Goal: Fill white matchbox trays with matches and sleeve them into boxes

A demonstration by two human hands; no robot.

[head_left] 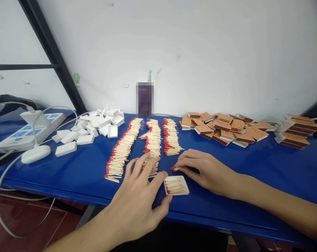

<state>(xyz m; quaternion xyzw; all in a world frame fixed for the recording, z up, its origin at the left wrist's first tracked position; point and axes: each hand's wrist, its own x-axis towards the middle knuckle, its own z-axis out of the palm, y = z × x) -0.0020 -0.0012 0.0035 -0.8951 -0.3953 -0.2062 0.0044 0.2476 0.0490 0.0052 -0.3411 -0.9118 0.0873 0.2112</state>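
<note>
left hand arches beside the tray, right hand pinching matches.

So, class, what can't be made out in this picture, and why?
Head view: how many matches the right hand holds; it covers their plain ends.
Head view: part of the middle match row; the left hand covers it.
Head view: what the dark upright object is; pixelation hides it.
Head view: what the orange matchboxes say; too small to read.

Soft light falls on a scuffed white wall with green patches, rising before us behind a glossy blue tabletop; at left, black framing slants above red floor tiles.
</note>
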